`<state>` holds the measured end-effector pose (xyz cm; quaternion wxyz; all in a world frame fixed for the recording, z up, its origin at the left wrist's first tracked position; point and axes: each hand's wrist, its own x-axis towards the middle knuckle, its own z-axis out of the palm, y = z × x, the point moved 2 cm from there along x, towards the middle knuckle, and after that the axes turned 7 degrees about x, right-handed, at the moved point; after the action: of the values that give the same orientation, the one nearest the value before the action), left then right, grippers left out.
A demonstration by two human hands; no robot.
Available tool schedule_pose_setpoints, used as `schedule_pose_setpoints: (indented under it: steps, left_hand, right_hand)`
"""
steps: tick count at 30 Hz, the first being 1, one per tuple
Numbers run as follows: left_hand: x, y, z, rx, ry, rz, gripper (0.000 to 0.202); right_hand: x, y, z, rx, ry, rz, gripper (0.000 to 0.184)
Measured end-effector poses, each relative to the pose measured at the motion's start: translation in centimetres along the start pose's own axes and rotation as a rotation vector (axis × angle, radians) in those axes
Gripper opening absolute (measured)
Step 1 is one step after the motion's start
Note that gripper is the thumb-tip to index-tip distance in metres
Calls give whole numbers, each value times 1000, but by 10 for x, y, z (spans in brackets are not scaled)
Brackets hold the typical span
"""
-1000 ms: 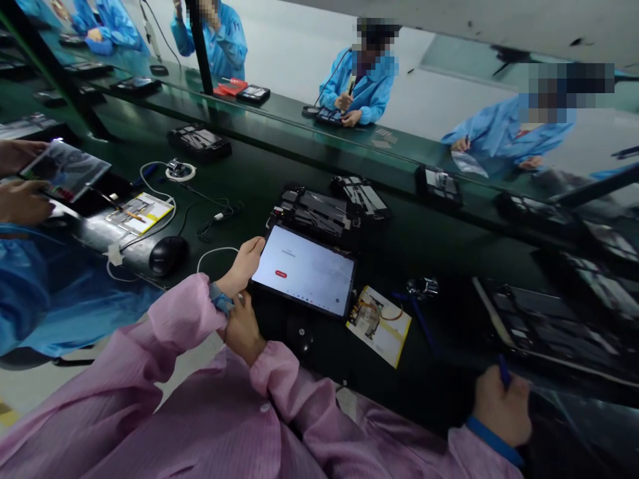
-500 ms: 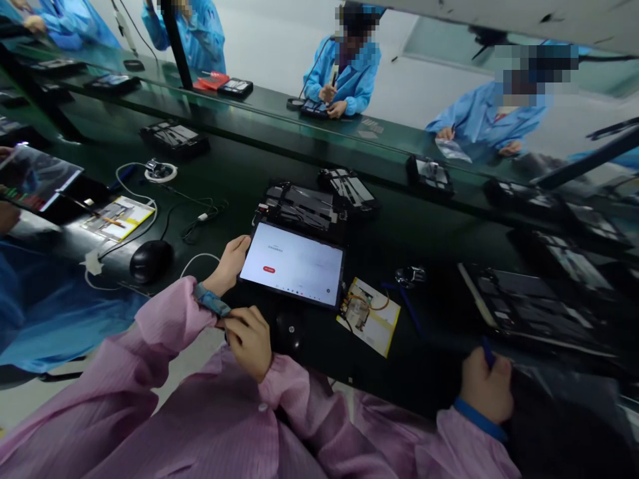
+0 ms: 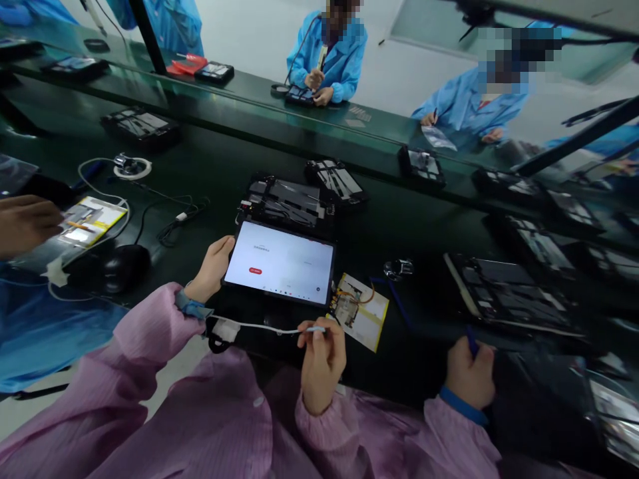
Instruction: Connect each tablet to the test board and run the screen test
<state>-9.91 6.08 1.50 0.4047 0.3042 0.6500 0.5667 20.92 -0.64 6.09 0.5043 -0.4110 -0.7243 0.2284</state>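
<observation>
Holding one tablet, one cable

Glossy glass tablet, smooth white plastic cable, matt dark bench.

A long dark-green workbench with a raised shelf stands on a pale floor.

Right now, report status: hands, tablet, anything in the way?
Left hand grips tablet at its left edge. Right hand pinches white cable near its end. Co-worker's hand with pen off right, apart from tablet.
</observation>
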Motion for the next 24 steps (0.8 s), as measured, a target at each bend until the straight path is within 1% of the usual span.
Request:
schedule_pose_setpoints:
  steps: [1,2,3,4,6,7,8,9,10,11,12,14,16,17,18,19,20,22,24]
  left_hand:
    - [0,0,0,3,1,-3,31]
    - [0,0,0,3,2,-4,32]
    - [-1,0,0,3,2,-7,33]
    - [-1,0,0,6,5,-12,34]
    - [-1,-2,-1,14,19,-27,37]
    - [-1,-3,-1,20,31,-35,38]
    - [0,-5,-2,26,44,-44,39]
    - [1,-6,-3,32,57,-52,40]
    - [2,-9,-4,36,71,-58,41]
    - [4,-11,-4,41,85,-66,42]
    - [5,-13,-5,45,98,-73,43]
    - [8,-16,-6,53,116,-93,43]
    - [10,-18,-6,59,123,-111,41]
    - [10,-18,-6,64,126,-117,40]
    - [10,-18,-6,70,128,-119,40]
    - [10,-18,-6,77,130,-119,40]
    - [10,-18,-6,84,132,-119,40]
    - [9,-17,-5,95,139,-124,40]
    - [8,-16,-5,105,150,-129,39]
  right_hand:
    - [7,8,-20,-11,29,-7,33]
    - [14,16,-41,-28,55,-20,37]
    - [21,25,-61,-36,83,-29,33]
    - [28,34,-80,-45,105,-37,34]
    - [40,53,-113,-66,147,-61,33]
    - [44,61,-125,-86,160,-82,35]
    - [47,67,-132,-107,164,-105,37]
    - [47,70,-133,-127,156,-129,38]
    - [45,70,-127,-146,137,-147,40]
    - [40,68,-113,-164,109,-146,42]
    - [34,63,-92,-169,73,-143,40]
    - [16,51,-38,-233,29,-49,30]
    - [-3,39,19,-238,-33,-33,16]
    - [-11,36,41,-246,-38,-20,14]
    - [-17,35,58,-257,-29,-10,14]
    - [-21,36,69,-267,-17,-1,15]
    - [-24,38,74,-275,-7,6,17]
    - [-25,43,75,-279,4,2,20]
    - [-23,47,71,-273,12,-15,21]
